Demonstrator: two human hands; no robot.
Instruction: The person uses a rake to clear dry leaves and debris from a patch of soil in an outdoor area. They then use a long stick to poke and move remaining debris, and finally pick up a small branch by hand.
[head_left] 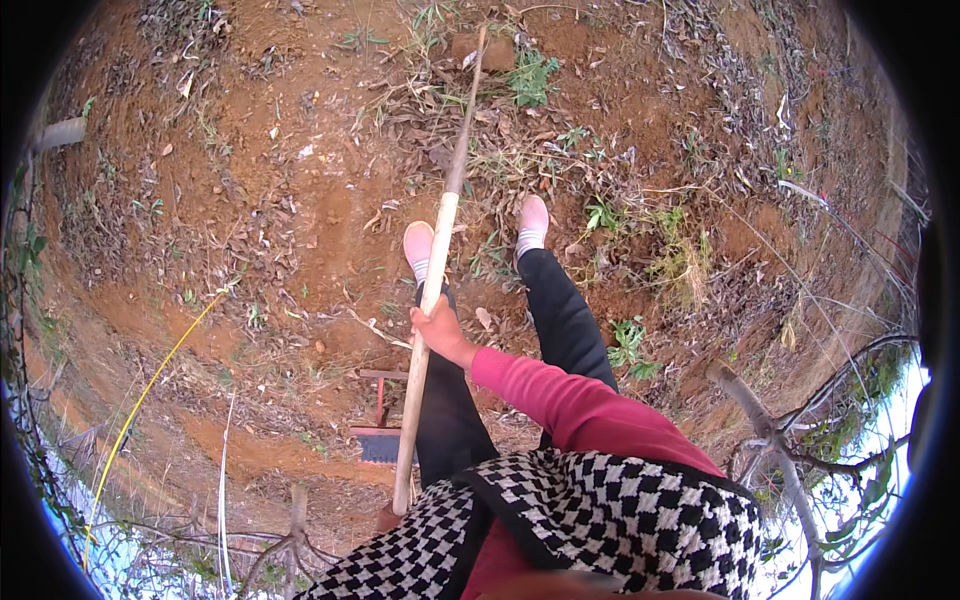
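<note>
A long-handled digging tool (436, 255) slants from my waist toward the far ground, its pale wooden shaft set into a rusty metal socket that tapers to a narrow end. My right hand (440, 330) is closed around the middle of the shaft. Only a small part of my left hand (388, 517) shows, at the butt of the shaft, closed on it beside the checked garment. The tool's tapered end reaches dry leaves and reddish soil (330, 200), close to a green weed (532, 78).
My pink shoes (419, 242) stand apart on littered soil. A red-framed object with a dark bristly edge (380, 445) lies left of the shaft. Cut branches (765, 425) rise at the right, and a yellow stalk (150, 385) arches at the left. Small weeds (628, 345) grow near my right leg.
</note>
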